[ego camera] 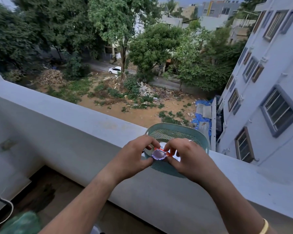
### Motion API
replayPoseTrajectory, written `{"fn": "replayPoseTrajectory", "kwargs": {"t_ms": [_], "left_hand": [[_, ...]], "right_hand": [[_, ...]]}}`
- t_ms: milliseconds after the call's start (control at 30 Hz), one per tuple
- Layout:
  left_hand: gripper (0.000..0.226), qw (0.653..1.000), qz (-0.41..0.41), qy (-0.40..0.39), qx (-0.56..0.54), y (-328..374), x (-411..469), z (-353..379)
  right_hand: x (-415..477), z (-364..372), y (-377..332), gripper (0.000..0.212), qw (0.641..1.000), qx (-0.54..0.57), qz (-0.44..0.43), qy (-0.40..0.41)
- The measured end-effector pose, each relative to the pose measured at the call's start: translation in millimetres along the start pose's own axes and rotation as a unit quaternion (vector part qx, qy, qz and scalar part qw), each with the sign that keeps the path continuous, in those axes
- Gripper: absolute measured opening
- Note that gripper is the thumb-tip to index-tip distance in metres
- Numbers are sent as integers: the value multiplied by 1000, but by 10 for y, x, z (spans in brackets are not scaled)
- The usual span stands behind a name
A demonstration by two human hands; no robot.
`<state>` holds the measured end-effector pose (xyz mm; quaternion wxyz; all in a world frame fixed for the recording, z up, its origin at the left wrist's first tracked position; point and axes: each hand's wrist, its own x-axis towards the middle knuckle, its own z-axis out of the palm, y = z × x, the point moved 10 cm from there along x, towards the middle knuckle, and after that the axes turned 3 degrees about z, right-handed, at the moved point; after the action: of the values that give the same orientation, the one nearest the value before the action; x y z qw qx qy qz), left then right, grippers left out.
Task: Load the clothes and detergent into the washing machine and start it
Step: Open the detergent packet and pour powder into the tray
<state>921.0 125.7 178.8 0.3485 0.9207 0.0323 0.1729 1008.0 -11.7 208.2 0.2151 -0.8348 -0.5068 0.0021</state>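
Teal basket (pixel 184 132) on balcony ledge (pixel 74 114)

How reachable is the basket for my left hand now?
Probably yes: the basket stands open-topped right by the left hand, nothing between them. But its fingers and the right hand pinch a sachet, so it must let go first.

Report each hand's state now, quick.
Left hand: closed, pinching the open orange sachet.
Right hand: closed, pinching the same sachet.
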Motion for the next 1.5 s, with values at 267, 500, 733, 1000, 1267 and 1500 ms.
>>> {"fn": "replayPoseTrajectory", "kwargs": {"t_ms": [267, 500, 733, 1000, 1267, 1500], "left_hand": [[20, 986, 130, 54, 91, 342, 6, -74], [13, 978, 82, 179, -64, 522, -52, -463], [27, 989, -78, 120, -31, 42, 392, -470], [16, 993, -77, 49, -72, 62, 375, -211], [41, 953, -62, 165, -246, 137, -58, -776], [58, 920, -105, 279, -252, 130, -1111, -1577]], "right_hand": [[22, 31, 17, 8, 1000, -9, 3, -8], [62, -113, 32, 7, 999, -20, 10, 42], [219, -484, 76, 7, 992, -53, 35, 105], [312, -1151, -319, 12, 978, -49, -16, 204], [558, -1488, -1245, 12, 966, -27, -125, 224], [729, -1177, -2472, 13, 949, 81, -245, 183]]}}
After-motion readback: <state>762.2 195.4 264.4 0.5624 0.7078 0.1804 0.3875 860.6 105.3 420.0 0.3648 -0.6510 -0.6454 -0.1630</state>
